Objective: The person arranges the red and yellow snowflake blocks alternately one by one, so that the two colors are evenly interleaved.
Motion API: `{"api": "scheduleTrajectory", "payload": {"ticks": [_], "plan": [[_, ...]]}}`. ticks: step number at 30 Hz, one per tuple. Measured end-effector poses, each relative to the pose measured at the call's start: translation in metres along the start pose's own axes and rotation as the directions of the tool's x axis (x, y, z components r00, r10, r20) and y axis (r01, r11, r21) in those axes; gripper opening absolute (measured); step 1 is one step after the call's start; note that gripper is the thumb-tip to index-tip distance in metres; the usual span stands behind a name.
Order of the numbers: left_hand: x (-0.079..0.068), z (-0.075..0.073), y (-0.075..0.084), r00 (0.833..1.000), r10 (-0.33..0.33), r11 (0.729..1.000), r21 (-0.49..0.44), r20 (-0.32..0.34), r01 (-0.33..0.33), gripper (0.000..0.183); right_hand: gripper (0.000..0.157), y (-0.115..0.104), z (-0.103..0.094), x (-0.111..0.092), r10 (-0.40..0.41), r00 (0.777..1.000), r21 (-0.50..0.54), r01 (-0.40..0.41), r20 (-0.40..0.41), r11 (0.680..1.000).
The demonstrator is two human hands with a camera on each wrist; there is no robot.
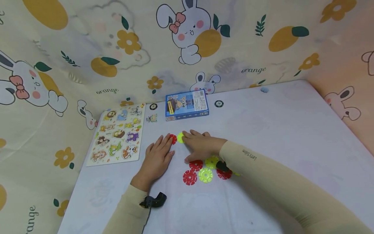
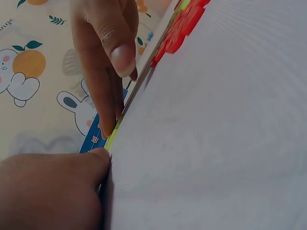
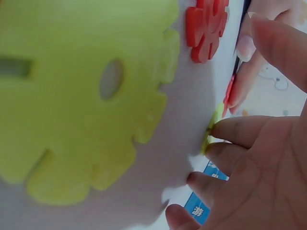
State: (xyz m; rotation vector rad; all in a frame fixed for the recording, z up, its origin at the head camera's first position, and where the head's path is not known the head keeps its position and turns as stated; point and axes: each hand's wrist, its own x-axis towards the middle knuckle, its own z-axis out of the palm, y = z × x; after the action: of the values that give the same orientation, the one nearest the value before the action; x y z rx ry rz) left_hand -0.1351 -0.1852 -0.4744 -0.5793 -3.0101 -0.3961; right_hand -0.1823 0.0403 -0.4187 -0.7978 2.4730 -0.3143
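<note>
Side by side on the white table lie a red notched plastic disc (image 1: 174, 139) and a yellow-green notched disc (image 1: 180, 137). My left hand (image 1: 156, 161) rests flat with extended fingers, its fingertips on the red disc and partly covering it. From the other side my right hand (image 1: 201, 145) reaches over, fingertips touching the yellow-green disc. In the right wrist view those fingers (image 3: 240, 132) are nearly straight at the disc's edge. Under and in front of the right wrist lie several more discs, among them a red one (image 1: 190, 177) and a yellow-green one (image 1: 205, 175).
A blue box (image 1: 187, 105) stands at the back, with a round black token (image 1: 218, 103) to its right and another token (image 1: 153, 106) to its left. An animal puzzle board (image 1: 117, 136) lies at the left. Patterned cloth (image 1: 140, 42) hangs behind the table.
</note>
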Motion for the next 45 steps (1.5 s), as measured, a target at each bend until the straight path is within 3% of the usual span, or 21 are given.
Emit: {"api": "scheduleTrajectory", "payload": {"ticks": [8,13,19,22,26,28,30,36,40,45], "plan": [[0.0,0.002,-0.005,1.0,0.012,0.999,-0.053,0.017,-0.011,0.06,0.103,0.0,0.0,-0.001,0.007,1.0,-0.001,-0.007,0.019,1.0],[0.0,0.005,-0.006,1.0,0.02,0.997,-0.076,0.006,-0.019,0.062,0.101,0.01,-0.001,-0.002,-0.036,0.999,0.127,0.035,0.003,0.991],[0.004,0.003,0.005,0.995,0.098,0.992,-0.075,-0.031,-0.1,0.065,0.086,0.033,-0.009,-0.018,-0.046,0.991,0.289,0.081,-0.127,0.954],[0.005,0.004,0.011,0.991,0.132,0.99,-0.054,0.006,-0.132,0.065,0.078,0.045,-0.011,-0.036,-0.031,0.982,0.409,0.107,-0.187,0.906],[0.005,0.005,0.014,0.988,0.144,0.989,-0.04,0.059,-0.142,0.067,0.063,0.063,-0.009,-0.062,-0.025,0.962,0.566,0.18,-0.27,0.804],[0.004,0.005,0.015,0.987,0.145,0.989,-0.035,0.066,-0.143,0.068,0.055,0.073,-0.005,-0.073,-0.036,0.947,0.6,0.23,-0.318,0.766],[0.005,0.006,0.015,0.987,0.146,0.989,-0.026,0.064,-0.144,0.069,0.051,0.083,-0.001,-0.083,-0.022,0.938,0.616,0.246,-0.347,0.748],[0.005,0.006,0.016,0.987,0.148,0.989,-0.021,0.066,-0.147,0.069,0.061,0.113,0.022,-0.109,0.027,0.936,0.605,0.205,-0.351,0.769],[0.004,0.005,0.015,0.988,0.138,0.99,-0.027,0.075,-0.136,0.068,0.065,0.126,0.036,-0.12,0.069,0.935,0.556,0.146,-0.347,0.818],[0.003,0.004,0.015,0.988,0.13,0.991,-0.032,0.079,-0.128,0.068,0.053,0.126,0.044,-0.123,0.066,0.93,0.475,0.124,-0.363,0.871]]}}
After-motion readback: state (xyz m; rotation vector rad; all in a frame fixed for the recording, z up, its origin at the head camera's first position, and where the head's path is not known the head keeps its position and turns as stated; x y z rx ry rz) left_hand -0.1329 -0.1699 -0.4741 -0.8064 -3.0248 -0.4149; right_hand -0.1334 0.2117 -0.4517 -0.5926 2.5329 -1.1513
